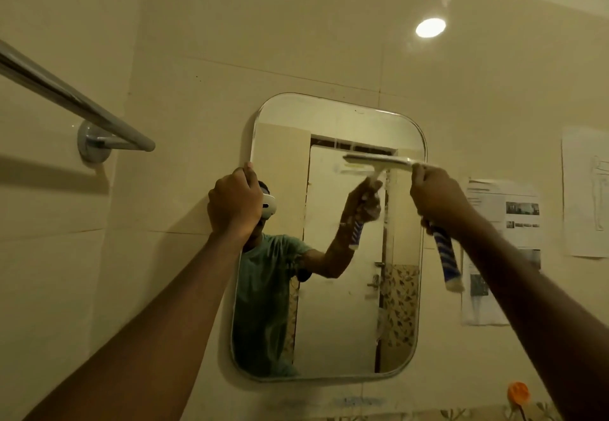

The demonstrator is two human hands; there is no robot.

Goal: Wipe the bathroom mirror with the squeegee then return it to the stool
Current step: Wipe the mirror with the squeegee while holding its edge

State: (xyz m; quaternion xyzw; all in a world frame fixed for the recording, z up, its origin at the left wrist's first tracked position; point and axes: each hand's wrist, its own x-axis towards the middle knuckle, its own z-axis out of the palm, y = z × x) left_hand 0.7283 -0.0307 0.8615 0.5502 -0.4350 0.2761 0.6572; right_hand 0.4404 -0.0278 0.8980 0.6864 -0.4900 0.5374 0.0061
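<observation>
Covering most of the view, cream tiled wall [329,41] with a round light spot near the top right. Mirror [346,288], upright with rounded corners, hangs on the wall at centre. Chrome towel bar [66,97] runs in from the upper left, mounted beside the mirror. Printed papers [514,216] stuck on the wall right of the mirror, partly hidden by the right forearm. Left hand [234,204] curled over the mirror's left edge near the upper corner, fingers closed on the rim. Right hand [435,196] clamped around the squeegee [379,159] just below its head; blade lies level against the upper right of the glass, blue-and-white striped handle sticks out below the fist, tilted down and right. Small orange hook [518,393] on the wall below the mirror's lower right corner.
</observation>
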